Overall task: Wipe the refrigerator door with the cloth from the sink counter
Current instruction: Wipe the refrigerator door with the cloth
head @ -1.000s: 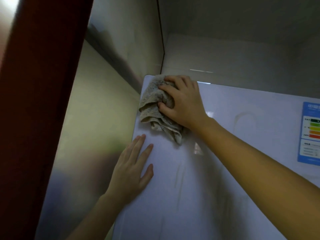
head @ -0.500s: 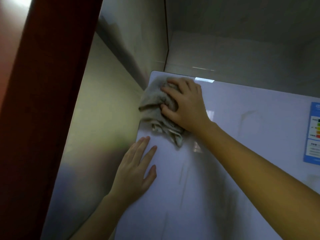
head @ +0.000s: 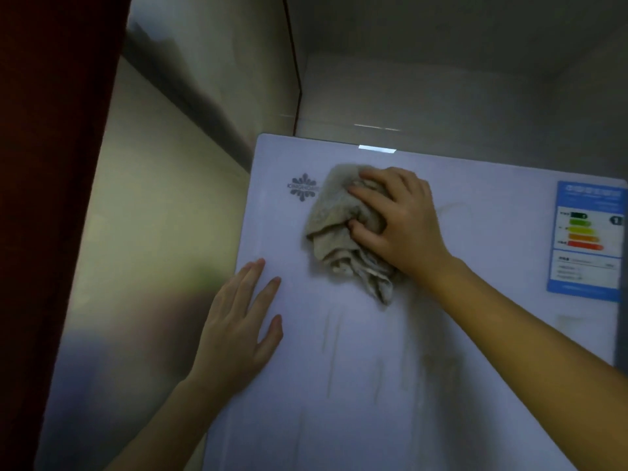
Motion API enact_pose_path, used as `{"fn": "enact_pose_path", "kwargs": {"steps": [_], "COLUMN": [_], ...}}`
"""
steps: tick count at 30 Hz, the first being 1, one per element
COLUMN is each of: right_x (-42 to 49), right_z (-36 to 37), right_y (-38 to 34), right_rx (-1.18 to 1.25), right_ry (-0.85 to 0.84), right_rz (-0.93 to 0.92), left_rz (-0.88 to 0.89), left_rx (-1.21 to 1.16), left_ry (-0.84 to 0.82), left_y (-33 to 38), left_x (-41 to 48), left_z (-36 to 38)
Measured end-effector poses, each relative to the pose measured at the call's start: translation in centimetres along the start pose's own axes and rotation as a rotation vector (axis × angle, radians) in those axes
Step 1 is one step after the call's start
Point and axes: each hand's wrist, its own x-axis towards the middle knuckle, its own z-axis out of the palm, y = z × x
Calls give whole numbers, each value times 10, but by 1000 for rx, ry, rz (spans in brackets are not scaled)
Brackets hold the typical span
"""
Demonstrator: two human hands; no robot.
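Observation:
The white refrigerator door fills the lower right of the view, with faint wet streaks running down it. My right hand presses a crumpled beige cloth against the door's upper part, fingers gripping the bunched fabric. A grey snowflake logo shows on the door just left of the cloth. My left hand lies flat with fingers spread on the door's left edge, below the cloth and apart from it.
A blue energy label is stuck near the door's right edge. A shiny metal side panel runs along the left. A dark red frame stands at far left. A grey wall rises behind the refrigerator's top.
My right hand has slid the cloth rightward from the door's top left corner, uncovering the logo. My left hand has stayed flat on the left edge.

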Motion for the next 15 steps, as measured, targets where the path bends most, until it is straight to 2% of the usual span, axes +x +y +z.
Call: {"fn": "enact_pose_path", "kwargs": {"steps": [3, 4, 7, 8, 9, 13, 15], "right_x": [-1, -4, -18, -22, -24, -31, -42], "right_z": [-4, -4, -7, -10, -12, -21, -23], "right_y": [6, 5, 8, 13, 18, 29, 27], "right_rx": [30, 33, 37, 27, 14, 27, 27], "right_ry": [85, 76, -24, -37, -22, 115, 96], "right_rz": [198, 172, -90, -127, -101, 202, 167], "left_rz": [9, 16, 32, 37, 47, 72, 67], "left_rx": [0, -2, -9, -5, 2, 39, 37], "left_ry": [1, 7, 29, 32, 31, 1, 6], "left_y": [1, 2, 6, 8, 9, 12, 13], "left_x": [11, 15, 27, 31, 33, 38, 38], "left_z": [-1, -1, 0, 0, 1, 8, 11]}}
